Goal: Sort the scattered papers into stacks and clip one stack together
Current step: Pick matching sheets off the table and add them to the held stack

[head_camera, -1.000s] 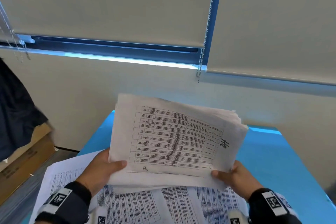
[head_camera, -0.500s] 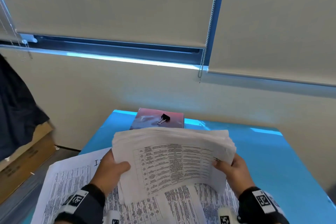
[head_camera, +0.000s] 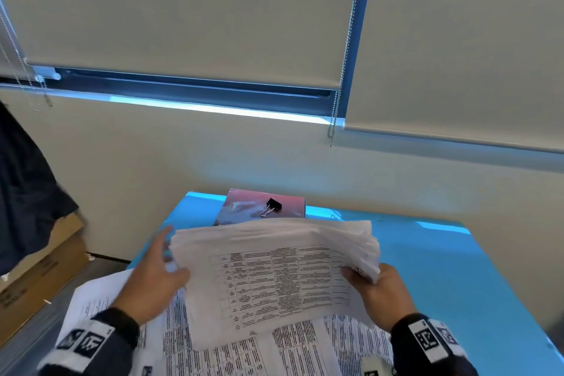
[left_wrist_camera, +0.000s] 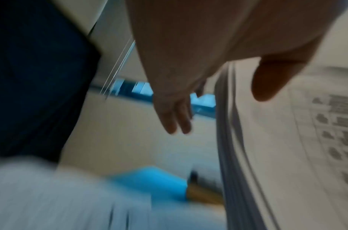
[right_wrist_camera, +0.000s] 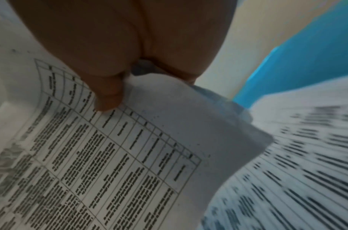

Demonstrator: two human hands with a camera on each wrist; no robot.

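Since half a second ago the left hand (head_camera: 152,281) has let go of the paper stack (head_camera: 274,268) and now hangs just beside its left edge, fingers straight and spread, gripping nothing; the left wrist view, though blurred, shows those fingers (left_wrist_camera: 175,118) extended and apart from the layered sheet edges to their right. Nearest the person, loose printed sheets (head_camera: 213,351) lie overlapping on the blue table (head_camera: 457,268), spreading under both forearms. Above them the stack is tilted, its near edge resting down on the loose sheets and its far edge raised, a printed grid facing up. The right hand (head_camera: 378,287) grips the stack's right side, thumb on top and fingers curled beneath; the right wrist view shows the thumb (right_wrist_camera: 108,93) pressed on the top sheet beside the grid. Beyond the stack, at the table's far edge, lies a reddish book (head_camera: 262,207) with a black binder clip (head_camera: 271,206) resting on its cover, untouched. Farther back stands a pale wall under roller blinds (head_camera: 183,15) with bead chains. At far left hang a dark garment (head_camera: 27,198) and, lower, cardboard boxes (head_camera: 39,272).
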